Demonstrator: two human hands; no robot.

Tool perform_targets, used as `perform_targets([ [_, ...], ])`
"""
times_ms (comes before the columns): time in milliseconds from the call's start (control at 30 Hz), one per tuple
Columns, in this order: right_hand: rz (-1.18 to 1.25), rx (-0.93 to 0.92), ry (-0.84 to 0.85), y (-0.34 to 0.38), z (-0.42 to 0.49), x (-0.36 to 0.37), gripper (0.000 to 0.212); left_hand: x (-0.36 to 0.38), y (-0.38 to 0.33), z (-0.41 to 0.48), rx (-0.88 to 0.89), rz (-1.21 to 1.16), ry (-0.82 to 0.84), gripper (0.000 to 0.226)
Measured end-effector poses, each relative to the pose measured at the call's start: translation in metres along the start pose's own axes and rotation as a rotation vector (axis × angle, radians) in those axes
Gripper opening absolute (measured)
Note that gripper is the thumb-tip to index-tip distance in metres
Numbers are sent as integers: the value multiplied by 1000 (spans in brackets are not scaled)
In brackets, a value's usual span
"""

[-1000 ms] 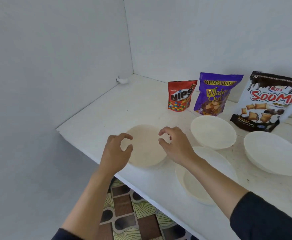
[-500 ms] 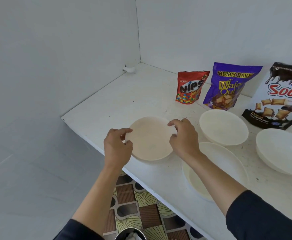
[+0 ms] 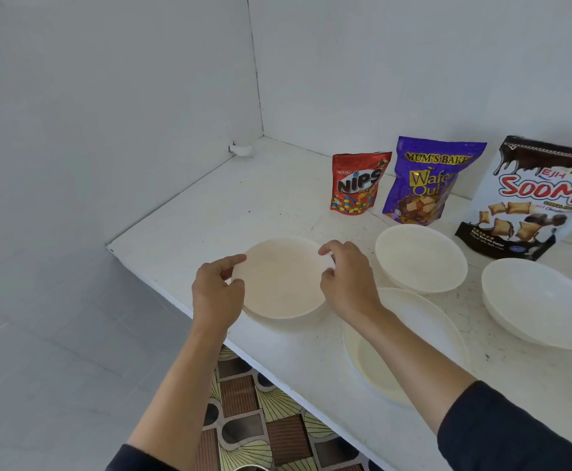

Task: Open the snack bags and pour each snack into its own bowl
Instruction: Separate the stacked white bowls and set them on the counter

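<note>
A cream bowl (image 3: 282, 278) sits near the front left of the white counter (image 3: 230, 205). My left hand (image 3: 217, 294) pinches its left rim and my right hand (image 3: 347, 278) pinches its right rim. Behind stand three sealed bags: a red Nips bag (image 3: 357, 183), a purple wafer bag (image 3: 425, 180) and a white-and-brown Soomi bag (image 3: 532, 198). Three more white bowls rest on the counter: one behind my right hand (image 3: 420, 258), one under my right forearm (image 3: 423, 321) and one at the far right (image 3: 542, 300).
White walls close the counter at the left and back, meeting in a corner with a small white fitting (image 3: 242, 149). The counter's front edge runs diagonally; below it lies patterned floor (image 3: 260, 423).
Both hands have closed in on the cream bowl's rim, from hovering beside it to pinching it. The view has shifted slightly; the bags and other bowls stay put.
</note>
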State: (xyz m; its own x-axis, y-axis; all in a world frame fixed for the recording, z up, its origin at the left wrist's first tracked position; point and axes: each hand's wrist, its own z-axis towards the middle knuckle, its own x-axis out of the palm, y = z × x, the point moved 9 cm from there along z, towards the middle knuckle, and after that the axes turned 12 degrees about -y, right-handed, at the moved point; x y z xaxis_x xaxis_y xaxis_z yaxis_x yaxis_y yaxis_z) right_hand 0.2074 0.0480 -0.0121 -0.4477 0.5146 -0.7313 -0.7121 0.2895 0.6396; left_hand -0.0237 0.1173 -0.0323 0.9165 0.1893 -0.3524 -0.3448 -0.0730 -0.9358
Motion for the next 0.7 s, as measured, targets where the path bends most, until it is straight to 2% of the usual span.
perform_targets([
  [200,81,-7,-116,7,12,-27,40,1,-33,5,3,-101,1,53],
  [367,202,-11,-277,-1,22,-78,33,17,-87,-10,143,-132,77,47],
  [567,209,74,-426,-53,11,-154,31,80,-126,-63,188,-263,327,54],
  [700,148,179,-471,-103,-16,-199,31,143,-128,-114,164,-176,571,68],
])
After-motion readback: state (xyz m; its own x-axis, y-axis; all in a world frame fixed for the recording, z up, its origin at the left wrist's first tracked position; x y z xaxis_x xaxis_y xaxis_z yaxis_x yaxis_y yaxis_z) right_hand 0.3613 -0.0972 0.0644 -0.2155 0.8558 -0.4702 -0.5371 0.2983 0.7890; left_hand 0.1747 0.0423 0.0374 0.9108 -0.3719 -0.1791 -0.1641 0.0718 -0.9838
